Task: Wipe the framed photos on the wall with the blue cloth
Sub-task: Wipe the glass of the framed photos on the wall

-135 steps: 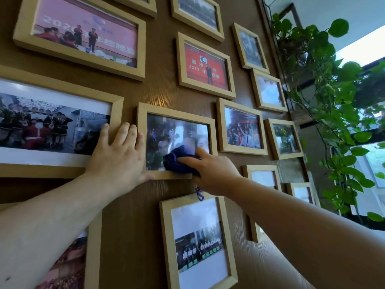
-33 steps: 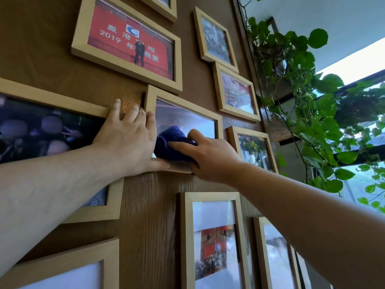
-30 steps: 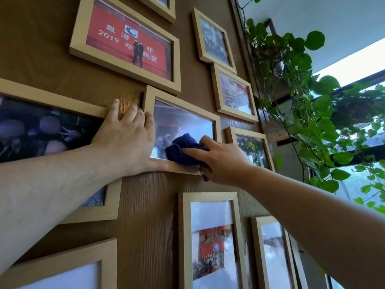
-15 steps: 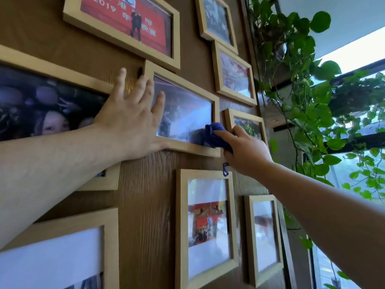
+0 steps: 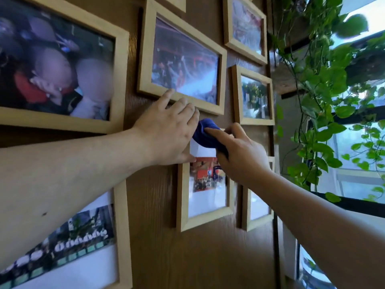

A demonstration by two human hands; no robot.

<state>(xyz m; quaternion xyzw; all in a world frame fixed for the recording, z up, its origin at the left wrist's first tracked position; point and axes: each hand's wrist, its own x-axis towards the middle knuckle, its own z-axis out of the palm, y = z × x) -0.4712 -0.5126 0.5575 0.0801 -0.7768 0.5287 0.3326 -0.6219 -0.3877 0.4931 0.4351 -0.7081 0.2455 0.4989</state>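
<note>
Several light wooden framed photos hang on a brown wood-grain wall [image 5: 208,257]. My right hand [image 5: 239,155] grips a bunched blue cloth [image 5: 206,135] against the top of a small upright frame [image 5: 205,220]. My left hand [image 5: 166,132] lies flat with straight fingers over that frame's upper left corner, its fingertips touching the bottom edge of the landscape frame [image 5: 181,59] above. The top rail of the small frame is hidden behind both hands and the cloth.
A large frame [image 5: 62,65] hangs at the left, another [image 5: 83,247] below it. Smaller frames [image 5: 253,97] [image 5: 257,207] sit near the wall's right edge. A trailing green vine [image 5: 323,101] hangs beside a window at the right.
Both hands moved down from the landscape frame to the upright frame beneath it. The cloth left the landscape photo's glass and now sits at the lower frame's top.
</note>
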